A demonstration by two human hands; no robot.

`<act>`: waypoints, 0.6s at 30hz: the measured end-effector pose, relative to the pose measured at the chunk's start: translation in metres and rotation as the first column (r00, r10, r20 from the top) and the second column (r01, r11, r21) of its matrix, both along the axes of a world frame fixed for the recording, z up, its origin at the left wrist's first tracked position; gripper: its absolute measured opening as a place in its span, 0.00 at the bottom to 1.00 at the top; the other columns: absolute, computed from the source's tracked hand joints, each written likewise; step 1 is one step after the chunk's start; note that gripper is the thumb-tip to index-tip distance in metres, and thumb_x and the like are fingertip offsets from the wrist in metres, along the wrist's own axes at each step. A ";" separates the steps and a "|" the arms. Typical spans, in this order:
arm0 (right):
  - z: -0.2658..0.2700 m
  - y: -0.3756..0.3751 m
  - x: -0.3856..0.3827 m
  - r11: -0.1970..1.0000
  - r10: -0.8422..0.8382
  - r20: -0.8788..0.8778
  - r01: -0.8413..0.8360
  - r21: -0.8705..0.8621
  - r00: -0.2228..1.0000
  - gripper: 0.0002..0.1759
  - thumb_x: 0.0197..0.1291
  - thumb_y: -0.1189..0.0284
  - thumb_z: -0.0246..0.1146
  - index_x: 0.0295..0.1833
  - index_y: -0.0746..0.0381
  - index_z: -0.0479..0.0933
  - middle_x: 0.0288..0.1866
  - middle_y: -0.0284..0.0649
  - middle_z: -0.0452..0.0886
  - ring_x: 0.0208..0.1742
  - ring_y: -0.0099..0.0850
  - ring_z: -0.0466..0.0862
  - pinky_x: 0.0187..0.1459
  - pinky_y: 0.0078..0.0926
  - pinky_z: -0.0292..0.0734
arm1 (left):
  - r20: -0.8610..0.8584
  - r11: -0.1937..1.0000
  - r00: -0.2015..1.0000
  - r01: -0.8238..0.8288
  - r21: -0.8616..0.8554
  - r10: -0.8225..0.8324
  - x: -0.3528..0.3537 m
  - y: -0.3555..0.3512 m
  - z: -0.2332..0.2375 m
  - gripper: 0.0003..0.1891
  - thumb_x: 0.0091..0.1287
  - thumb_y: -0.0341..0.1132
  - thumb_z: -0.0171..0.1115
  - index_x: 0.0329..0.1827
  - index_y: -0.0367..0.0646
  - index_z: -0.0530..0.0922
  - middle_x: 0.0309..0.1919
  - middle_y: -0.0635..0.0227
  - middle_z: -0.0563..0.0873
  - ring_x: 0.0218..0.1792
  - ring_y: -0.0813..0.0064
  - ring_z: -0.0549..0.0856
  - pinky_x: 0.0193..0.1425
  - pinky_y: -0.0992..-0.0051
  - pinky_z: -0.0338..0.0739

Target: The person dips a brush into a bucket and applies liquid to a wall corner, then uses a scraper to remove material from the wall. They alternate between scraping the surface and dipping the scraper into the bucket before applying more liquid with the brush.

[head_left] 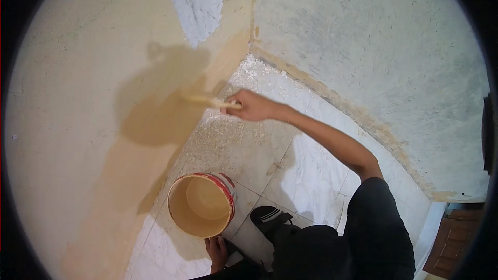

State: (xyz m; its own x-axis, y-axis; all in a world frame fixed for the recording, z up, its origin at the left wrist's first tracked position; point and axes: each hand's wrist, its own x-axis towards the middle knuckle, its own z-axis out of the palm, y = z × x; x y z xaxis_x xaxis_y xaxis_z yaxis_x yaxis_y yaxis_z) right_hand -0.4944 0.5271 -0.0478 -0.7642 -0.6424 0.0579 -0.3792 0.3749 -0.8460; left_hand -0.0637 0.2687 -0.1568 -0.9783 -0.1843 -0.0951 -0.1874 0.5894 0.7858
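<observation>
My right hand [251,106] is closed round the handle of a paintbrush [210,100], whose bristle end is smeared by motion close to the wall. A stretch of damp-looking, darker yellow paint [140,124] runs along the lower part of the cream wall [78,88] there. Below, a paint bucket [179,210] with a red-stained rim stands on the floor beside the wall, yellow paint [207,197] at its bottom. My left hand [217,250] grips the bucket at the rim on the side nearest me, its fingers partly hidden by the rim.
Flakes and dust [228,134] litter the tiled floor [308,168] along the wall and in the corner. A grey-green wall [363,36] rises on the right. My sandalled foot [267,219] is beside the bucket. A brown wooden door [451,243] is at the lower right.
</observation>
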 end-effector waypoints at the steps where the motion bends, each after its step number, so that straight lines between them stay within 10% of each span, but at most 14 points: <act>1: 0.003 0.000 -0.014 0.997 -0.009 -0.097 0.001 -0.082 0.995 0.19 0.67 0.62 0.59 0.33 0.67 0.79 0.16 0.36 0.71 0.20 0.22 0.68 0.24 0.28 0.65 | 0.006 1.000 1.000 -0.011 0.020 0.011 -0.004 0.002 0.003 0.07 0.70 0.31 0.52 0.43 0.37 0.76 0.43 0.53 0.75 0.40 0.58 0.77 0.38 0.68 0.75; 8: 0.010 0.067 -0.104 0.931 -0.362 0.296 0.360 0.064 0.884 0.15 0.64 0.66 0.57 0.43 0.64 0.85 0.15 0.29 0.68 0.14 0.18 0.66 0.14 0.21 0.59 | -0.112 0.993 0.994 -0.003 -0.120 -0.011 -0.001 0.001 -0.004 0.06 0.69 0.30 0.53 0.42 0.38 0.77 0.43 0.52 0.74 0.43 0.54 0.77 0.45 0.61 0.74; 11: -0.006 0.077 -0.118 0.755 -0.653 0.088 0.656 -0.006 0.752 0.17 0.63 0.67 0.56 0.38 0.69 0.84 0.15 0.36 0.71 0.13 0.22 0.69 0.16 0.26 0.64 | 0.074 0.997 0.995 -0.073 0.033 0.071 -0.002 0.004 0.003 0.06 0.69 0.29 0.53 0.42 0.38 0.77 0.43 0.52 0.74 0.45 0.52 0.77 0.48 0.59 0.73; 13: -0.005 0.063 -0.111 0.642 -0.755 -0.139 0.766 0.042 0.640 0.21 0.61 0.65 0.54 0.28 0.74 0.78 0.22 0.61 0.78 0.27 0.55 0.82 0.33 0.48 0.75 | -0.018 0.999 1.000 0.000 -0.042 -0.001 -0.003 0.001 0.001 0.06 0.69 0.30 0.53 0.42 0.38 0.77 0.43 0.52 0.75 0.44 0.53 0.77 0.47 0.61 0.73; 18: -0.028 0.000 -0.079 0.608 -0.789 -0.238 0.774 -0.175 0.566 0.20 0.63 0.68 0.51 0.29 0.75 0.77 0.31 0.66 0.77 0.37 0.61 0.80 0.40 0.52 0.75 | -0.073 0.995 0.997 0.030 -0.093 -0.037 -0.003 -0.001 -0.010 0.07 0.69 0.31 0.54 0.43 0.38 0.77 0.43 0.52 0.75 0.44 0.54 0.77 0.46 0.62 0.74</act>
